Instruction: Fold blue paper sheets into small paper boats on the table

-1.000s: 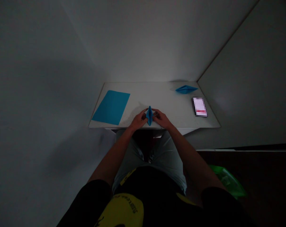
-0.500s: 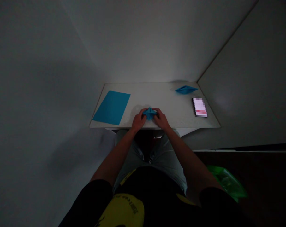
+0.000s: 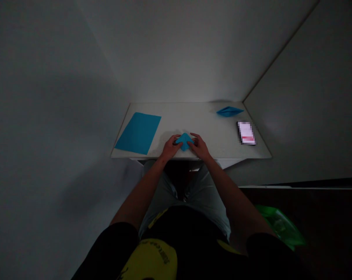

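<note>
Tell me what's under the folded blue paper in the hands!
The white table shows around the folded blue paper; whatever is directly beneath that paper is covered, so I can't tell.

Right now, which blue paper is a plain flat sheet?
The large sheet at left; the small held piece and the far-right piece, behind the phone, are folded.

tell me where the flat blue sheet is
In the head view, the flat blue sheet lies on the left side of the white table, left of the left hand.
</note>
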Motion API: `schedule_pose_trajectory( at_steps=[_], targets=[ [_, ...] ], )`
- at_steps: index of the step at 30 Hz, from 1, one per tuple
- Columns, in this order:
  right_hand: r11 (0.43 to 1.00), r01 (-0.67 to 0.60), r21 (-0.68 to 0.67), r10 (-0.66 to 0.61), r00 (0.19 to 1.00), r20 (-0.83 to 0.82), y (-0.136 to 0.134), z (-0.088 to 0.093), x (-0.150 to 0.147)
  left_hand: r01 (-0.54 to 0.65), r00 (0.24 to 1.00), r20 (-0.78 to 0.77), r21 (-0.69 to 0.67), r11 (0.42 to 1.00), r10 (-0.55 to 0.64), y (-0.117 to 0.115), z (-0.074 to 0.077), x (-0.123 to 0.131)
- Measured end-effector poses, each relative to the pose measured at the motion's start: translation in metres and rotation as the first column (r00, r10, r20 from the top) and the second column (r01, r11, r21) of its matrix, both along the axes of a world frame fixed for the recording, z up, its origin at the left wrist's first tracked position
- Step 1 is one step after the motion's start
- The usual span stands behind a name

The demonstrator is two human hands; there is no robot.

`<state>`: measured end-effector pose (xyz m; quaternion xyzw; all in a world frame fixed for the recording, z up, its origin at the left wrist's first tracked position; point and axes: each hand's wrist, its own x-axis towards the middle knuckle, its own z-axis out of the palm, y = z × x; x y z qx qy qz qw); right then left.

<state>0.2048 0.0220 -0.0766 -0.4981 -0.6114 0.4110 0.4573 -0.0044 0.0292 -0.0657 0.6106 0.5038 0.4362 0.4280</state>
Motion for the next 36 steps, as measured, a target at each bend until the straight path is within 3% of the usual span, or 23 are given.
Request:
schedule_pose_trajectory(
  at_steps=[4,10,18,26,31,36],
  targets=[
    [0.999,-0.010,-0.036,0.011,0.999,0.033,0.000,0.002,-0.001,0.008,0.999,-0.049,-0.040,0.999,-0.010,0.002,0.002,-0.001],
    [0.997,0.006,-0.080,-0.013,0.996,-0.086,0.000,0.004,-0.003,-0.013,0.997,0.072,-0.075,0.997,0.018,0.004,0.004,0.001],
    [0.986,0.164,-0.023,-0.166,0.975,-0.145,0.006,-0.001,0.004,-0.196,0.976,0.099,-0.007,0.981,0.195,0.004,0.000,-0.006],
    [0.973,0.214,-0.089,-0.227,0.955,-0.189,0.007,-0.005,0.006,-0.293,0.912,0.260,-0.128,0.948,0.317,0.008,-0.005,-0.004],
    [0.975,0.200,-0.098,-0.216,0.956,-0.201,0.005,-0.002,0.004,-0.264,0.926,0.245,-0.124,0.957,0.287,0.007,-0.003,-0.007],
    [0.988,0.138,-0.063,-0.146,0.977,-0.158,0.000,0.000,0.002,-0.116,0.977,0.170,-0.076,0.990,0.127,0.004,0.002,-0.010]
  ],
)
